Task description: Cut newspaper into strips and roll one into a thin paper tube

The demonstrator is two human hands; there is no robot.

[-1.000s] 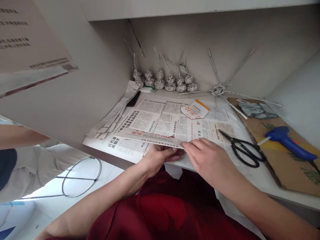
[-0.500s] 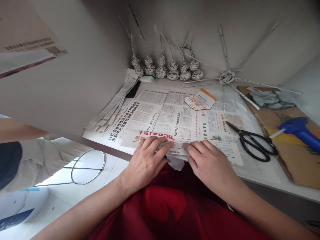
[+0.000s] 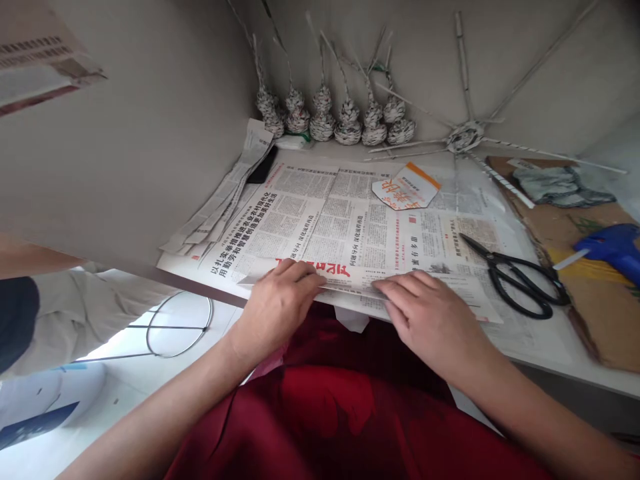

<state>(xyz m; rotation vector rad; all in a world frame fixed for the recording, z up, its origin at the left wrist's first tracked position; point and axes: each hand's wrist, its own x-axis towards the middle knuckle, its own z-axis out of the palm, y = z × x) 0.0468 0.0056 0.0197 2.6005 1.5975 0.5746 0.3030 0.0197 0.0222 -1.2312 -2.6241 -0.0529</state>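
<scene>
A strip of newspaper [image 3: 340,271] with red characters lies along the table's front edge, on top of larger spread newspaper sheets [image 3: 320,220]. My left hand [image 3: 281,293] has its fingers curled over the strip's near edge, thumb tucked underneath. Further right, my right hand [image 3: 425,305] pinches the same edge, its fingers bent and pressed together. Between the two hands the edge looks slightly raised and folded. A hexagonal white and orange card [image 3: 407,187] rests on the sheets beyond my right hand. Black-handled scissors [image 3: 493,259] lie to the right, partly opened.
Several woven paper gourds [image 3: 321,127] stand along the back wall, beside a star-shaped frame of paper rods [image 3: 465,138]. Cut newspaper strips [image 3: 220,193] lie at left. A blue glue gun [image 3: 613,250] and grey cloth [image 3: 560,187] sit on cardboard [image 3: 600,320]. Another person's arm [image 3: 40,267] shows at left.
My left hand has shifted a little left along the strip, and its fingers are more closed. The strip's left part now lifts slightly. The view has tilted a little.
</scene>
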